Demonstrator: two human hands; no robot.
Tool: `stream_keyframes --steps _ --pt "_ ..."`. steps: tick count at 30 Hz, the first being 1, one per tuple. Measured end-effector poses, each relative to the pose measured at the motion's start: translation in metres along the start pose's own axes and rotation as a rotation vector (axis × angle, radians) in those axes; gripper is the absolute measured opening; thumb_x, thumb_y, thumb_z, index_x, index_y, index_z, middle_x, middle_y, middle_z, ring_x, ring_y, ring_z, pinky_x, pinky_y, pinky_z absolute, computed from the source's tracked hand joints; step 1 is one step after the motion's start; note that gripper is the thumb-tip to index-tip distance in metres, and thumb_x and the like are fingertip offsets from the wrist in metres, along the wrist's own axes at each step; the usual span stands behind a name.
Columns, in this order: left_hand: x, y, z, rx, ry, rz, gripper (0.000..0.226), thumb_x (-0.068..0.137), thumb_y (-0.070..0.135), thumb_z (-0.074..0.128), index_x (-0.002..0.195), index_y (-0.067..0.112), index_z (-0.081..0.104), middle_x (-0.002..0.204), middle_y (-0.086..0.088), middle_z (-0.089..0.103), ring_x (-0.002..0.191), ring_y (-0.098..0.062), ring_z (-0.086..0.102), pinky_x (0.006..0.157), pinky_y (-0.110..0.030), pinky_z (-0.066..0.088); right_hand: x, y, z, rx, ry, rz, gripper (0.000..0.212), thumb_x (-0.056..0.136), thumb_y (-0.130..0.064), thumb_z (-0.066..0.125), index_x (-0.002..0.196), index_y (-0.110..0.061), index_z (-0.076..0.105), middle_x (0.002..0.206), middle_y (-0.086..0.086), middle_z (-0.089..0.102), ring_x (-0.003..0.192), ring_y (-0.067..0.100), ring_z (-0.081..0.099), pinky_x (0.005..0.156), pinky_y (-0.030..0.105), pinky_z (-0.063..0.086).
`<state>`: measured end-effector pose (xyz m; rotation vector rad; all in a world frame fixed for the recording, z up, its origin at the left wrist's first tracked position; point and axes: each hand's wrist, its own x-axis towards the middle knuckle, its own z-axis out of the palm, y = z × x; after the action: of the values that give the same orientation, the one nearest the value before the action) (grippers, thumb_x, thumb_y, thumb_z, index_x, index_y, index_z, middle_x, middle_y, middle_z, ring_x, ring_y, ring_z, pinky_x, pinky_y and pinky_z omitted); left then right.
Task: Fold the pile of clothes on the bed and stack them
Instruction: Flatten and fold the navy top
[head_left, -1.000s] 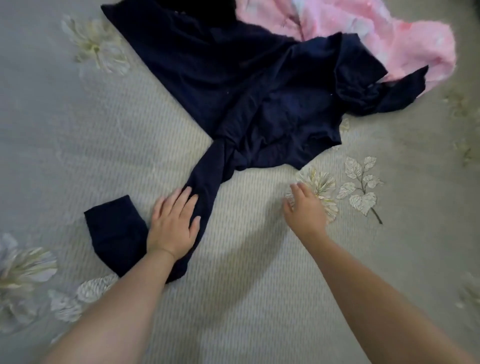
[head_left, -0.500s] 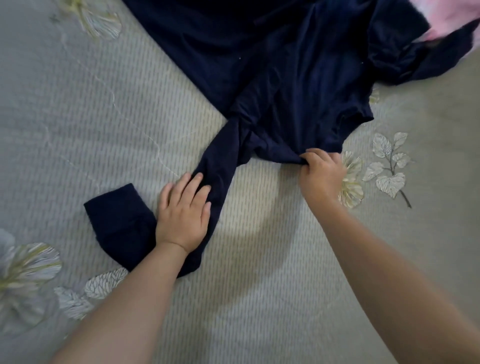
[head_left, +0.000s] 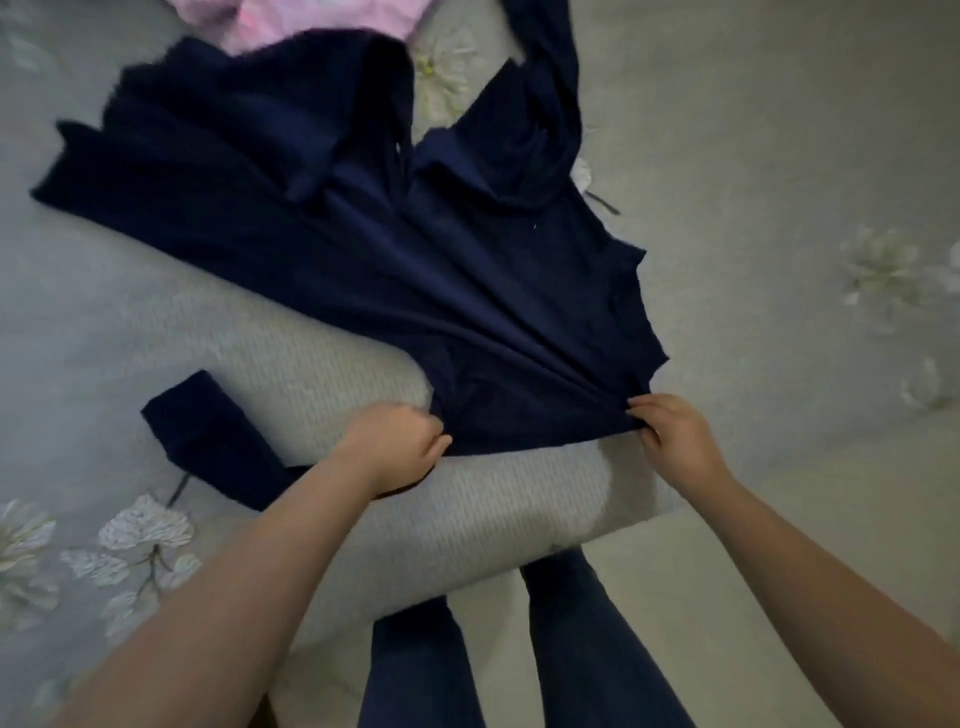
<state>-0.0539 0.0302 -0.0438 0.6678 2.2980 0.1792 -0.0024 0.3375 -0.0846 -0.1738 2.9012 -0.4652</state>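
A navy long-sleeved garment (head_left: 363, 249) lies spread across the bed, its body fanning away from me and rumpled at the far side. My left hand (head_left: 395, 441) pinches its near edge on the left, and my right hand (head_left: 670, 436) pinches the same edge on the right, stretching the cloth between them. One navy sleeve (head_left: 213, 441) trails to the left and passes under my left forearm. A pink garment (head_left: 291, 21) lies at the far edge, partly under the navy one.
The bed's grey quilted cover (head_left: 467, 519) carries pale flower prints, for example at the left (head_left: 140, 535) and right (head_left: 883, 270). Its near edge is just below my hands. My legs in dark trousers (head_left: 519, 649) stand against it.
My left hand left the sleeve and took the garment's near edge. Both hands pulled the garment toward me and spread it. My view swung down, showing the bed edge and my legs.
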Motion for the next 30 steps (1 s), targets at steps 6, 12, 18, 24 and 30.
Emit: stream_keyframes --steps 6,12,18,24,30 --pt "0.114 0.134 -0.048 0.079 0.136 0.107 0.027 0.099 0.023 0.032 0.099 0.005 0.052 0.106 -0.009 0.059 0.100 -0.023 0.052 0.076 -0.031 0.039 -0.079 0.136 -0.046 -0.052 -0.145 0.026 0.032 0.040 0.018 0.079 0.067 0.004 0.072 0.073 0.018 0.070 0.073 0.029 0.067 0.069 0.027 0.049" --pt "0.239 0.247 -0.047 0.157 0.160 0.149 0.040 0.095 0.008 0.038 0.135 0.007 0.035 0.142 -0.011 0.035 0.133 -0.025 0.028 0.106 -0.035 0.032 -0.081 0.220 -0.065 0.071 -0.031 0.300 0.033 0.044 0.029 0.060 0.069 0.010 0.069 0.071 0.025 0.067 0.062 0.040 0.066 0.051 0.043 0.054" --pt "0.303 0.270 -0.044 0.281 0.279 0.087 0.051 0.096 0.011 0.036 0.144 0.008 0.020 0.149 -0.010 0.025 0.137 -0.023 0.022 0.110 -0.035 0.019 -0.065 0.196 -0.041 0.498 0.312 0.888 0.026 0.082 0.009 0.056 0.108 0.009 0.058 0.109 0.025 0.053 0.099 0.032 0.053 0.077 0.009 0.029" --pt "0.303 0.267 -0.090 0.042 0.356 0.088 0.030 0.098 0.020 0.038 0.093 0.000 0.059 0.100 -0.016 0.059 0.090 -0.029 0.053 0.070 -0.031 0.033 -0.058 0.216 -0.058 0.751 0.201 1.164 0.011 0.079 0.002 0.062 0.087 0.009 0.066 0.081 0.013 0.061 0.077 0.026 0.056 0.060 0.026 0.037" --pt "0.245 0.252 -0.197 -0.241 0.783 0.050 0.025 0.095 0.012 0.046 0.096 -0.010 0.059 0.095 -0.025 0.059 0.093 -0.035 0.053 0.075 -0.032 0.030 0.022 0.215 -0.168 1.069 0.296 0.959 0.013 0.082 0.004 0.060 0.078 -0.006 0.068 0.065 0.001 0.058 0.064 0.015 0.052 0.063 0.026 0.040"
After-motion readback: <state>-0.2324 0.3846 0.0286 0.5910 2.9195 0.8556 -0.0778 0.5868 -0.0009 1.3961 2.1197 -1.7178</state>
